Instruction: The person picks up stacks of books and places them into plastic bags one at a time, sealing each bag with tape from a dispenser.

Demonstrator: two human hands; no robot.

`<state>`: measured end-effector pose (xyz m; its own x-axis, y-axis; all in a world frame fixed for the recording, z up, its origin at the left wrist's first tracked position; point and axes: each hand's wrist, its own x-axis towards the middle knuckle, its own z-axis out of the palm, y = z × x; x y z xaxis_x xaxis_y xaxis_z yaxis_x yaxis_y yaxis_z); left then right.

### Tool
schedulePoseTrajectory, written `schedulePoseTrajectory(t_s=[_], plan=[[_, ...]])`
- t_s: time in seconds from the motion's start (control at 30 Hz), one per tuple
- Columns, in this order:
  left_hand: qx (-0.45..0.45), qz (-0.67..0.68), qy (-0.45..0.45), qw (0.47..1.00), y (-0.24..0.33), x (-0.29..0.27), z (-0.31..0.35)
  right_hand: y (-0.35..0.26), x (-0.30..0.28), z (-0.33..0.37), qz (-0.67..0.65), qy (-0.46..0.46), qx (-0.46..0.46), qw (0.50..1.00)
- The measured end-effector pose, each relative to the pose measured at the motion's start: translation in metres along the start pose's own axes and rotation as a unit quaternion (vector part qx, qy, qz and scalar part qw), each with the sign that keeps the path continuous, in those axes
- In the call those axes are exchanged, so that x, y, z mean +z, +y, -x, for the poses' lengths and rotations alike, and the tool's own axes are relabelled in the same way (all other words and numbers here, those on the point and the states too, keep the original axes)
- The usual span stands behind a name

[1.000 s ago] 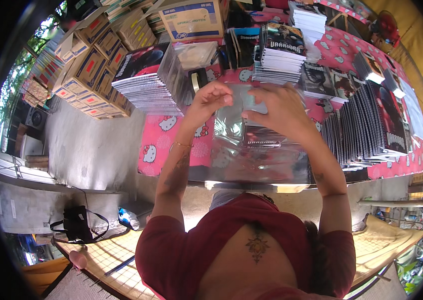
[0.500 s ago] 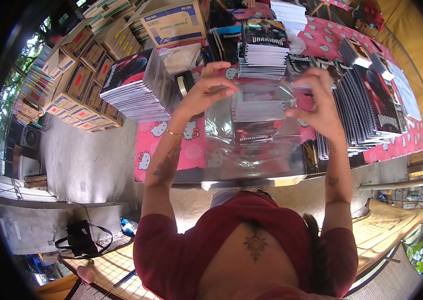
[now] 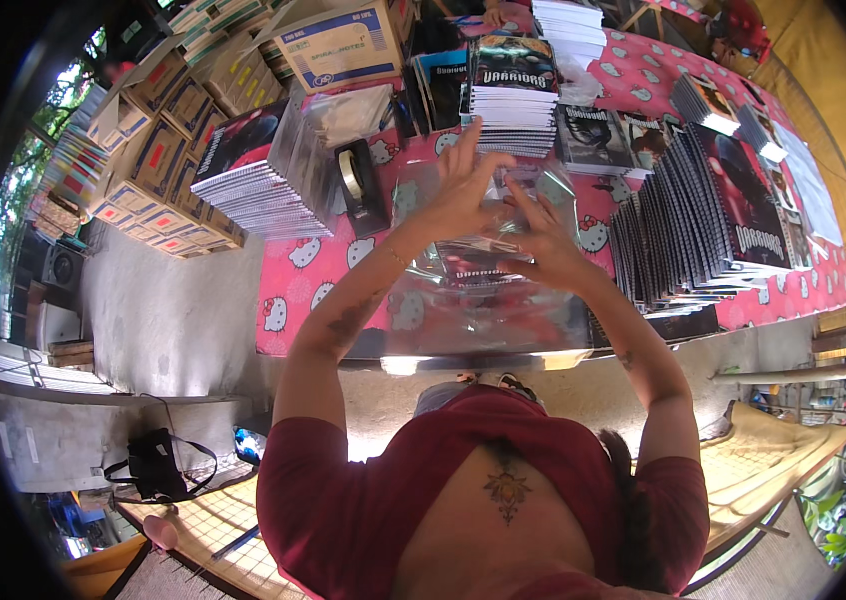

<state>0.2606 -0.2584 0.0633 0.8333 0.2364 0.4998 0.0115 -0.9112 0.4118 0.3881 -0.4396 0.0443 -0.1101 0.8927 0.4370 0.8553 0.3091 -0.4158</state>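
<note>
In front of me at the table's edge lies a bundle of spiral notebooks (image 3: 483, 272) with dark covers, wrapped in loose clear plastic film (image 3: 423, 285). My left hand (image 3: 465, 190) is over the bundle's far part, its fingers stretched out and pointing away from me. Beside it, my right hand (image 3: 546, 235) rests over the bundle with its fingers spread on the film. The two hands nearly meet, and they hide much of the bundle's top. A black tape dispenser (image 3: 361, 190) with a roll of tape stands left of my left hand.
A tall stack of notebooks (image 3: 253, 170) stands on the left, another stack (image 3: 513, 95) beyond my hands. Rows of spiral notebooks (image 3: 683, 220) fill the right side of the pink tablecloth (image 3: 283, 295). Cardboard boxes (image 3: 343, 45) are piled at the back left. Another person's hand (image 3: 495, 14) shows at the far edge.
My hands were apart, holding up the film on both sides of the bundle. Now they have come together over it, the film is folded down, and the fingers have straightened.
</note>
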Motion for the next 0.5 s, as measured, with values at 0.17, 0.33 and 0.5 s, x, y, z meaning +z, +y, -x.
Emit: schedulePoseTrajectory(t_s=[0.17, 0.33, 0.5], plan=[[-0.130, 0.059, 0.094, 0.985, 0.023, -0.019, -0.010, -0.009, -0.018, -0.010, -0.056, 0.068, 0.014, 0.996], [-0.245, 0.417, 0.006, 0.875, -0.018, -0.059, 0.021, 0.012, -0.031, -0.047, -0.154, 0.236, 0.076, 0.956], [-0.234, 0.409, -0.170, 0.865, -0.037, -0.041, 0.037, 0.034, -0.024, -0.090, -0.262, 0.017, 0.107, 0.959]])
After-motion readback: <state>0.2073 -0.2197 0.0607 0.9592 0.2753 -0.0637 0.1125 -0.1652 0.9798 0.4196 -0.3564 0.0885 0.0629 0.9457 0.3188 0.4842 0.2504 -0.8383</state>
